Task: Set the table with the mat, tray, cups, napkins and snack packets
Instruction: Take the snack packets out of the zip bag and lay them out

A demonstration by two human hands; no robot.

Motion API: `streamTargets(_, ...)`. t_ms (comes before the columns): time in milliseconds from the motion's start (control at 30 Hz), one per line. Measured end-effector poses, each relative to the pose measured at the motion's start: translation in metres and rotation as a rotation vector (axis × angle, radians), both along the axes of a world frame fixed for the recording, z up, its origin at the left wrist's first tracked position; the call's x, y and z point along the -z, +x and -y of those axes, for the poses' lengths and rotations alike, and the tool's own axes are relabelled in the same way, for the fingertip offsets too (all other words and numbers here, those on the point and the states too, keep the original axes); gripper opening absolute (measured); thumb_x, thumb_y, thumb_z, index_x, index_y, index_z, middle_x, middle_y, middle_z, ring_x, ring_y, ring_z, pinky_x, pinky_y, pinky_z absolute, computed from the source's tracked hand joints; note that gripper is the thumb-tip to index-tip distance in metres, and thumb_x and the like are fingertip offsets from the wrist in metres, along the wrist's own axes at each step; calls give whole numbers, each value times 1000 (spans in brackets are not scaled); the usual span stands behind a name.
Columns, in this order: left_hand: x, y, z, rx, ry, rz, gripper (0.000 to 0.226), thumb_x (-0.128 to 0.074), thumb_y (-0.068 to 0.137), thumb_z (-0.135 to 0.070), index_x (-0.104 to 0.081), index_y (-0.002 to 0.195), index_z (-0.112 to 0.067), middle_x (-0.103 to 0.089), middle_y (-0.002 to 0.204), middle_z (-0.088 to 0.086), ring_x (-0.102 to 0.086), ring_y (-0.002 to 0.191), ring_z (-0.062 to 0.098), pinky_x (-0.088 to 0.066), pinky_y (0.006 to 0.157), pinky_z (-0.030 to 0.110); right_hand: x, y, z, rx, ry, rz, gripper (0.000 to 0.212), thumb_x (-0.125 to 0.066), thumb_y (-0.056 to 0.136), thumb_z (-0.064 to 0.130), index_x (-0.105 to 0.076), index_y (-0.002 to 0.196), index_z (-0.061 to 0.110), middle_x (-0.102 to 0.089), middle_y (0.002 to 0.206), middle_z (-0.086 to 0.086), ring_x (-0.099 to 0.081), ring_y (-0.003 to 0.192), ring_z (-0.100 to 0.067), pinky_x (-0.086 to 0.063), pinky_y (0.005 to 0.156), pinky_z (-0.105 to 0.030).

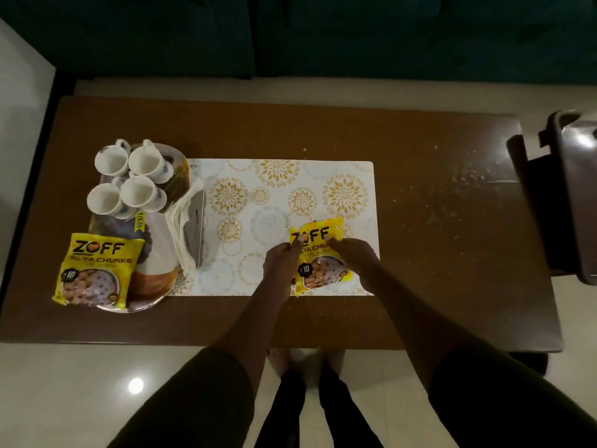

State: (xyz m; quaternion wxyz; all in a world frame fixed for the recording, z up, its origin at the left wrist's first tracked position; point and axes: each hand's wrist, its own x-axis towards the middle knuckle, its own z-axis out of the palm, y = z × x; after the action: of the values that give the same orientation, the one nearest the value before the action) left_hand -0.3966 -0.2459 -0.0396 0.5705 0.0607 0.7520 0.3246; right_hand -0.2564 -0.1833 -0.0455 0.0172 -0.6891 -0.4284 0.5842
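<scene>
A white mat (277, 192) with gold flower prints lies flat on the brown table (420, 253). On its near right part rests a yellow snack packet (318, 257); my left hand (279, 263) grips its left edge and my right hand (353, 257) its right edge. To the left, a patterned tray (151, 286) overlaps the mat's left end. It carries several white cups (129, 182), white napkins (184, 234) in a holder and a second yellow snack packet (97, 270) at its near end.
A dark plastic chair (568, 195) stands at the table's right end. A dark green sofa (290, 33) runs along the far side. Crumbs speckle the table right of the mat. My legs and feet stand at the near edge.
</scene>
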Motion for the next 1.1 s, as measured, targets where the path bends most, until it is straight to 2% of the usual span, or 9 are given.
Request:
streamTargets(167,-11,-18,17,27,101,108,17,-55,97,-35,-65,106,-25,-68,115,7,-64,107,31,-53,86,46,-7,1,12,7,-45,-219,38,-69,86,34,-56,115,14,-64,120,-11,-63,99,-25,-53,72,-34)
streamTargets(300,-21,-44,44,-32,157,24,20,-55,97,-37,-68,98,-21,-74,94,4,-73,82,21,-58,66,35,-20,-19,33,-41,-9,-235,41,-72,84,30,-55,116,10,-67,112,-16,-67,98,-32,-58,79,-45)
streamTargets(367,-28,-62,64,-44,172,27,16,-63,92,-39,-69,95,-24,-76,83,-4,-73,73,12,-55,62,29,-27,-40,50,-49,-26,-263,39,-71,85,31,-54,114,11,-67,110,-17,-69,91,-29,-60,73,-43)
streamTargets(467,-39,-111,107,42,120,199,36,-74,82,-25,-65,117,-19,-75,102,7,-72,91,26,-58,78,40,-33,-82,83,-147,-40,-272,38,-69,86,34,-53,114,13,-67,111,-14,-68,95,-30,-59,79,-50)
streamTargets(633,-58,-201,183,236,-110,310,56,-77,69,-11,-60,120,-22,-69,118,13,-67,106,36,-58,80,49,-39,-160,135,-410,-18,-254,42,-69,84,40,-55,117,18,-68,109,-5,-66,97,-23,-56,84,-43)
streamTargets(800,-67,-251,199,68,-3,46,45,-70,76,11,-57,119,4,-66,109,19,-65,96,29,-56,80,40,-47,-219,164,-449,28,-338,68,-79,75,27,-41,131,18,-65,121,-4,-64,103,-19,-54,86,-36)
streamTargets(933,-51,-270,188,1,40,-167,42,-62,82,16,-55,123,14,-59,125,34,-57,117,49,-47,100,59,-52,-243,162,-438,178,-400,94,-83,72,21,-23,145,14,-63,126,-7,-65,111,-22,-58,84,-35)
streamTargets(1000,-42,-278,182,-5,29,-272,40,-63,83,11,-58,123,9,-61,123,30,-59,115,46,-47,99,61,-51,-251,157,-475,278,-418,92,-78,78,22,-19,148,14,-62,128,-7,-65,111,-22,-59,83,-35)
streamTargets(1100,-32,-283,165,17,-1,-430,54,-73,78,-5,-57,129,-2,-61,127,21,-60,113,35,-48,100,52,-45,-265,148,-550,393,-350,69,-67,83,13,-31,143,15,-63,125,-11,-63,111,-28,-54,79,-29)
